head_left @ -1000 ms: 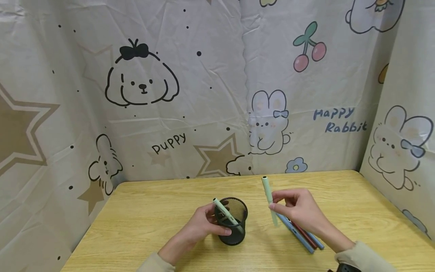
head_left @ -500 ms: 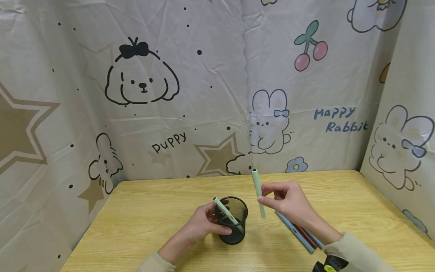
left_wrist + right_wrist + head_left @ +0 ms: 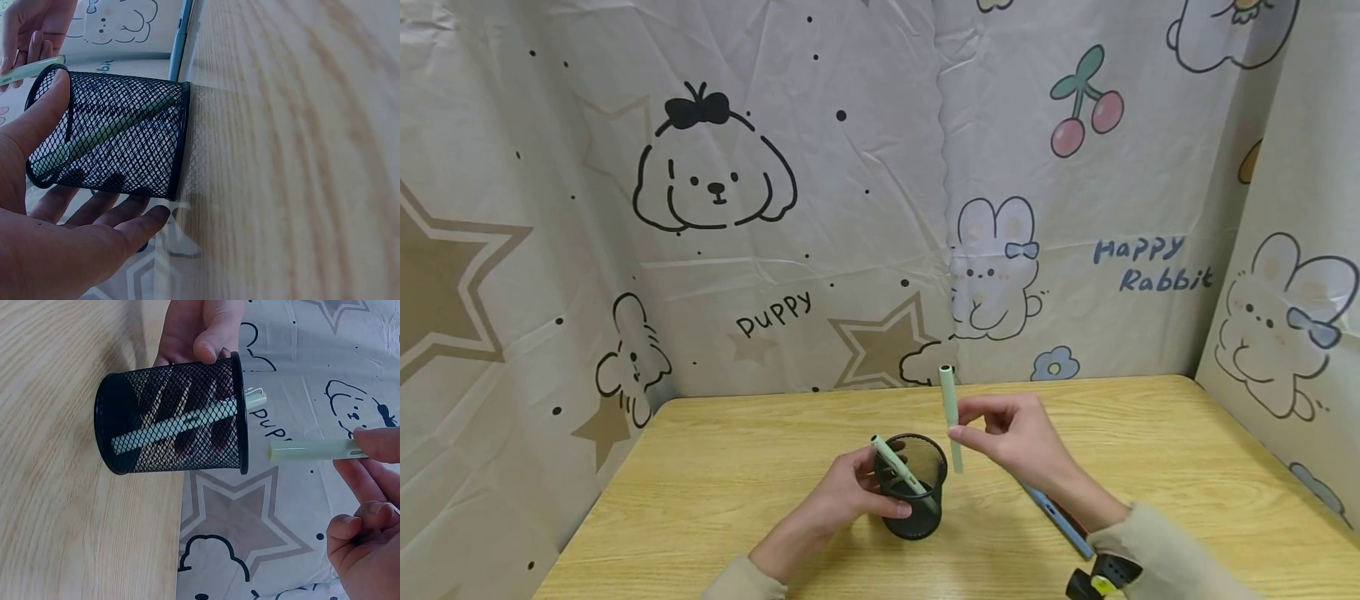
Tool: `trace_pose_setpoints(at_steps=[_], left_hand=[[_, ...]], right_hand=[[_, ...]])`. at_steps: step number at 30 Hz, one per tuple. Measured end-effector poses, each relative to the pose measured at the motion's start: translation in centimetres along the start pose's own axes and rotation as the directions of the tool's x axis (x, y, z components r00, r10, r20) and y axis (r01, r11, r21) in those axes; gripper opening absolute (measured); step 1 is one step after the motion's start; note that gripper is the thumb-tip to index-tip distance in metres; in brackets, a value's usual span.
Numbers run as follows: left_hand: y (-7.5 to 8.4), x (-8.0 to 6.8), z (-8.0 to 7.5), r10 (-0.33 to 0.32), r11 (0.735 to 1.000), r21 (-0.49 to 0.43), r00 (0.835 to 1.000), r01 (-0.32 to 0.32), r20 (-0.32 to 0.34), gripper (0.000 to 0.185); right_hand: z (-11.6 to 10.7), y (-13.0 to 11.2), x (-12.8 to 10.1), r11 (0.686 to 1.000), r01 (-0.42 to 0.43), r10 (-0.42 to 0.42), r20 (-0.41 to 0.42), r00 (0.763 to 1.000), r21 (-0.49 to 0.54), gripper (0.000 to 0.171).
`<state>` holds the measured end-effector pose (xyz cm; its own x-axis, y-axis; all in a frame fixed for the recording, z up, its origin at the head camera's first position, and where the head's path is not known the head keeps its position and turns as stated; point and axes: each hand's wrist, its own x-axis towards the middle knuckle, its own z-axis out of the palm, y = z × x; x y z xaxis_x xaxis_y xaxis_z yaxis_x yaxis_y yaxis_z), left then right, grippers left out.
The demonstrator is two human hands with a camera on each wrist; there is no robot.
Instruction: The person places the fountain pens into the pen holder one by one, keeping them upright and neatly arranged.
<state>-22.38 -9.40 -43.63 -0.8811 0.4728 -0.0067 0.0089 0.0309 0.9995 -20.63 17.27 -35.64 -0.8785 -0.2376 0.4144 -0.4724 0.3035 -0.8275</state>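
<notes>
A black mesh pen holder (image 3: 913,518) stands upright on the table, and my left hand (image 3: 842,497) grips its left side, thumb near the rim. Inside it leans a light green pen (image 3: 175,425), its top sticking out past the rim. My right hand (image 3: 1011,429) pinches a second light green pen (image 3: 950,396) between thumb and fingertips, nearly upright. The lower end of that pen is just off the holder's right rim in the head view; the right wrist view shows a small gap between this end and the mouth of the holder.
A blue pen (image 3: 1060,525) and a dark red pen (image 3: 1072,518) lie on the wooden table (image 3: 737,467), partly hidden under my right forearm. A printed cloth (image 3: 865,208) hangs behind the table. A black watch (image 3: 1108,573) sits at my right wrist.
My right hand has moved left and slightly up with the green pen, from above the lying pens to beside the pen holder. The left hand and holder stay in place.
</notes>
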Motion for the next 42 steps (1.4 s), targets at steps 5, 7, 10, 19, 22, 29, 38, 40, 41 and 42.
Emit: trace_pose_setpoints(at_steps=[5, 7, 10, 19, 22, 29, 38, 40, 41, 42], left_hand=[[0.1, 0.0, 0.0, -0.001, 1.0, -0.004, 1.0, 0.001, 0.004, 0.081], [0.1, -0.1, 0.0, 0.001, 1.0, 0.004, 1.0, -0.001, 0.006, 0.08], [0.1, -0.1, 0.0, 0.0, 1.0, 0.008, 1.0, 0.0, 0.007, 0.08], [0.2, 0.0, 0.1, 0.006, 1.0, 0.002, 1.0, -0.006, 0.006, 0.076], [0.3, 0.0, 0.1, 0.003, 1.0, 0.009, 1.0, -0.003, 0.009, 0.08], [0.3, 0.0, 0.1, -0.012, 1.0, 0.002, 1.0, 0.012, 0.014, 0.08], [0.3, 0.0, 0.1, -0.018, 1.0, -0.008, 1.0, 0.018, 0.014, 0.078], [0.3, 0.0, 0.1, -0.019, 1.0, -0.008, 1.0, 0.019, 0.014, 0.078], [0.3, 0.0, 0.1, -0.017, 1.0, -0.009, 1.0, 0.017, 0.014, 0.078], [0.3, 0.0, 0.1, -0.016, 1.0, -0.01, 1.0, 0.016, 0.015, 0.079]], right_hand=[[0.5, 0.0, 0.3, 1.0, 0.024, -0.024, 0.003, 1.0, 0.009, 0.015], [0.7, 0.0, 0.3, 0.999, 0.031, -0.031, 0.002, 1.0, 0.009, 0.014], [1.1, 0.0, 0.5, 0.999, 0.031, -0.032, 0.006, 0.999, 0.019, 0.013], [2.0, 0.3, 1.3, 0.998, 0.057, -0.057, 0.008, 0.998, -0.004, 0.01], [2.4, 0.5, 1.4, 0.998, 0.055, -0.055, 0.01, 0.998, -0.018, 0.01], [3.0, 1.3, 1.6, 0.999, 0.039, -0.039, 0.016, 0.999, -0.019, 0.012], [3.6, 2.6, 1.6, 0.998, 0.017, -0.016, 0.021, 1.0, -0.064, 0.012], [3.7, 2.7, 1.6, 0.997, 0.021, -0.019, 0.026, 0.999, -0.073, 0.012], [3.8, 2.8, 1.6, 0.997, 0.019, -0.017, 0.03, 0.999, -0.076, 0.012], [3.8, 2.9, 1.6, 0.996, 0.019, -0.016, 0.032, 0.999, -0.082, 0.012]])
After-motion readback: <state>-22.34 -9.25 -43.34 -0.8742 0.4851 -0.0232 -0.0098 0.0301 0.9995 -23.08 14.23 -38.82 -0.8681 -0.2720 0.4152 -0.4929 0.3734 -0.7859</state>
